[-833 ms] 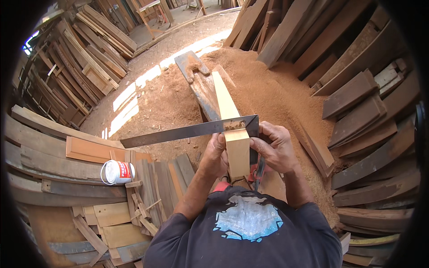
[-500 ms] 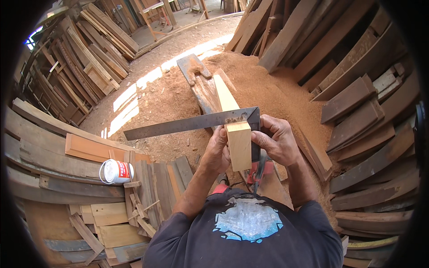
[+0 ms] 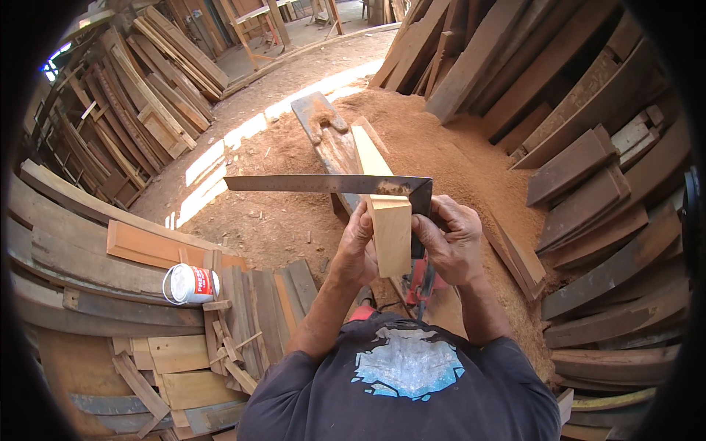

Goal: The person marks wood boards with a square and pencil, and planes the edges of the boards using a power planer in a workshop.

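While I watch through the head camera, a pale wooden block (image 3: 391, 234) sits upright in the middle of the view, held up in front of my chest. It is a squared length of light, fresh-cut timber with clean flat faces and a sharp near corner. Its far end runs on toward a mound of reddish sawdust (image 3: 412, 140). Across the top of the block lies a steel try square (image 3: 331, 184): its long grey blade reaches out to my left, and its dark stock drops down along the block's right face.

My left hand (image 3: 357, 246) is wrapped around the block's left side, fingers curled shut on the wood. My right hand (image 3: 452, 242) is closed too, pressing the stock of the square against the block's right side, so it touches both tool and wood. I cannot tell how much of the grip falls on each.

Just below the hands a red power tool (image 3: 421, 283) peeps out, mostly hidden. Behind the block a dusty grey plank (image 3: 323, 121) lies on the sawdust. To my left a white tin with a red label (image 3: 190, 284) lies on its side on stacked boards (image 3: 95, 242), well apart from the hands. Dark planks (image 3: 588, 176) lean in rows on my right.
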`<action>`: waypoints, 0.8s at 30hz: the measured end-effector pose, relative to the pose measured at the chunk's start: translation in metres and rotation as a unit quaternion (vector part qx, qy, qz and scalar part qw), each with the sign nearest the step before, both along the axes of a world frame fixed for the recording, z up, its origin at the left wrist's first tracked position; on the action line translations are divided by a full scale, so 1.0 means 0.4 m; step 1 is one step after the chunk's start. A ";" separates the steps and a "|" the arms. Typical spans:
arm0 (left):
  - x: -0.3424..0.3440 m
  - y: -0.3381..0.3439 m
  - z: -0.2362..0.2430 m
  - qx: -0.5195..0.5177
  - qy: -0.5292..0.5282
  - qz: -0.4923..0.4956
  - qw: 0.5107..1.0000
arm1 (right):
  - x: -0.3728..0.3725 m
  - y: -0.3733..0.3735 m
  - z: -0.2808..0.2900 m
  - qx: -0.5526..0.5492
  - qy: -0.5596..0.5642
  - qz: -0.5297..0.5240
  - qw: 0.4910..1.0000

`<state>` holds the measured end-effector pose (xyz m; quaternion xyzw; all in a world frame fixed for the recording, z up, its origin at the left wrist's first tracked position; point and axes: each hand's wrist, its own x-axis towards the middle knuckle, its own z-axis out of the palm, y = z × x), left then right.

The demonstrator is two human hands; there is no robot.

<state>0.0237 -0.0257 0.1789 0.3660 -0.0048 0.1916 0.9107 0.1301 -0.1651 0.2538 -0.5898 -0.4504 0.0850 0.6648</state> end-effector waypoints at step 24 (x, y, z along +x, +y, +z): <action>-0.006 0.008 -0.029 -0.356 -0.217 -0.123 0.900 | 0.053 -0.388 -0.612 -0.350 -0.067 -0.318 0.878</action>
